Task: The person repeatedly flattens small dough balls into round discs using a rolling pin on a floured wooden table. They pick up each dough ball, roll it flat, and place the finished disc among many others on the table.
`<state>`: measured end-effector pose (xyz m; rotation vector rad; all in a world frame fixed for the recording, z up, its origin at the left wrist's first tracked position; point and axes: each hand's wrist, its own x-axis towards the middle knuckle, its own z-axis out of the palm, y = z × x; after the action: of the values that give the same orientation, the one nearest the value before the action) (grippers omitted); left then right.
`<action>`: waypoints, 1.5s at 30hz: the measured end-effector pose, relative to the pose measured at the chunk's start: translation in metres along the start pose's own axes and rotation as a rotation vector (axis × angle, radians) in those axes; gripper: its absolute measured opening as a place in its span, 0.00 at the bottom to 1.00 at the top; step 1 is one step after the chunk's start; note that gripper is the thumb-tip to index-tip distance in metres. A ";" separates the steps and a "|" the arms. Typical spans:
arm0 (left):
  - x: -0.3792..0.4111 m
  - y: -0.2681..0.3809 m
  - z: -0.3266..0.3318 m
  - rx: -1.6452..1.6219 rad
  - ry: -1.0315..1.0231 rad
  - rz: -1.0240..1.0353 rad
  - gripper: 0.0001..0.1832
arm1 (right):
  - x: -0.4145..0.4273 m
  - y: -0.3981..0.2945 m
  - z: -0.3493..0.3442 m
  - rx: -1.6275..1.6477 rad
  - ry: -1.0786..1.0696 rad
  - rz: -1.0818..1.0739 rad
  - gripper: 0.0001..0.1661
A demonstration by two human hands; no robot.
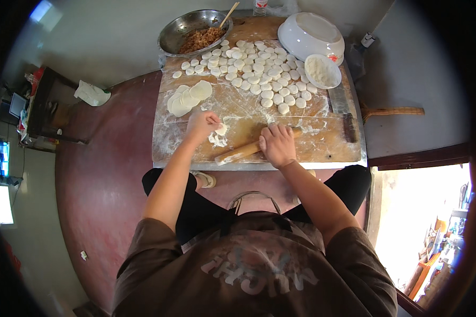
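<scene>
My left hand pinches a small dough piece over a patch of loose flour. My right hand is closed around a wooden rolling pin, which lies slantwise on the floured wooden board. Beyond my left hand, several thin round dough wrappers overlap in a loose pile. Many small flattened dough rounds cover the board's far half, some of them overlapping.
A steel bowl of minced filling with chopsticks stands far left. At far right are an upturned white basin, a flour bowl and a cleaver along the board's right edge. A wooden handle juts out beyond it.
</scene>
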<state>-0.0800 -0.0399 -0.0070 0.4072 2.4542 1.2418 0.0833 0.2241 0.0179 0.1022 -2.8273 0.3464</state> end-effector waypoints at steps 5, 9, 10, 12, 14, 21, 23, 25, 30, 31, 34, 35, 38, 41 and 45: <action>-0.025 0.056 0.018 0.150 -0.034 -0.011 0.11 | 0.058 -0.050 0.022 0.055 -0.182 0.263 0.14; -0.003 0.055 0.021 0.515 0.051 0.131 0.09 | 0.100 -0.039 0.051 -0.029 0.011 0.210 0.15; 0.004 0.050 0.020 0.502 0.026 0.119 0.07 | 0.105 -0.041 0.046 -0.048 0.005 0.166 0.16; 0.004 0.042 0.017 0.350 -0.079 0.152 0.08 | 0.098 -0.045 0.040 -0.115 -0.060 0.051 0.28; 0.001 0.040 0.016 0.242 -0.131 0.155 0.09 | 0.059 -0.050 0.031 0.019 -0.116 0.034 0.32; -0.014 0.061 0.021 0.407 -0.019 0.027 0.09 | 0.064 -0.054 0.032 -0.102 -0.197 0.098 0.40; -0.004 0.063 0.021 0.507 -0.019 0.010 0.11 | 0.094 -0.055 0.034 -0.189 -0.190 0.123 0.40; 0.006 0.058 0.020 0.549 -0.052 0.042 0.14 | 0.114 -0.056 0.039 -0.229 -0.178 0.176 0.40; 0.002 0.048 0.015 0.237 -0.164 0.117 0.13 | 0.057 -0.058 0.028 -0.037 -0.192 0.098 0.38; -0.004 0.049 0.014 0.164 -0.160 0.117 0.13 | 0.038 -0.060 0.017 -0.035 -0.226 0.081 0.38; -0.010 0.059 0.013 0.205 -0.106 0.012 0.11 | 0.036 -0.061 0.016 -0.053 -0.227 0.100 0.38; -0.007 0.060 0.014 0.252 -0.107 -0.002 0.10 | 0.042 -0.061 0.022 -0.064 -0.213 0.118 0.38; 0.001 0.061 0.019 0.394 -0.099 -0.002 0.09 | 0.089 -0.054 0.045 -0.173 -0.137 0.147 0.39; 0.008 0.054 0.023 0.431 -0.078 0.085 0.09 | 0.107 -0.057 0.042 -0.152 -0.154 0.166 0.40; 0.007 0.043 0.032 0.291 -0.055 0.129 0.08 | 0.049 -0.055 0.034 -0.044 -0.172 0.066 0.40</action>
<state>-0.0683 0.0100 0.0091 0.6776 2.6013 0.9044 0.0332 0.1603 0.0129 0.0313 -3.0121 0.3032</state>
